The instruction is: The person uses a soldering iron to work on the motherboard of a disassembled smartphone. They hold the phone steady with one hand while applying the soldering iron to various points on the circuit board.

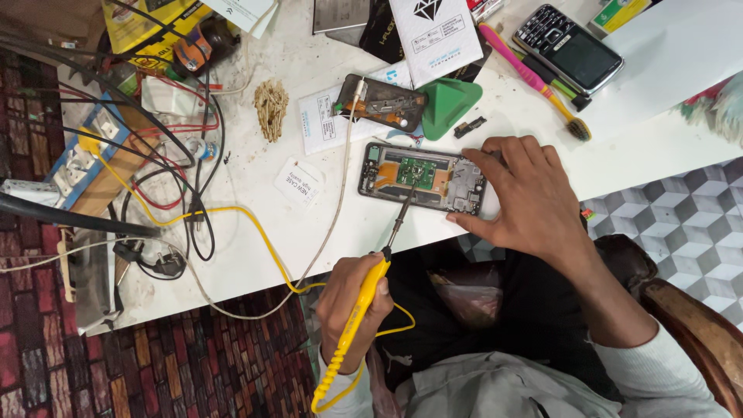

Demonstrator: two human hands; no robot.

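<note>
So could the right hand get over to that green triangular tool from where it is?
Probably yes. The right hand rests on the end of the opened phone, and the green triangular tool lies just beyond it on the white table, with only a small black part between them.

The left hand (352, 306) sits below the near edge of the bench (255, 255), fist-like, its fingers (334, 288) curled round the yellow handle of a soldering iron (357, 321), knuckles turned up toward the camera; the wrist bends back toward the body, the forearm mostly hidden beneath the torso. The right hand (530, 197) lies palm-down over the bench edge, back of the hand facing up; its fingers (495, 159) spread and press on the right end of the opened phone (422, 176), the thumb stretched along that phone's near side; the right forearm runs back and outward from the bench, bare to a pale sleeve cuff near the elbow.
</note>
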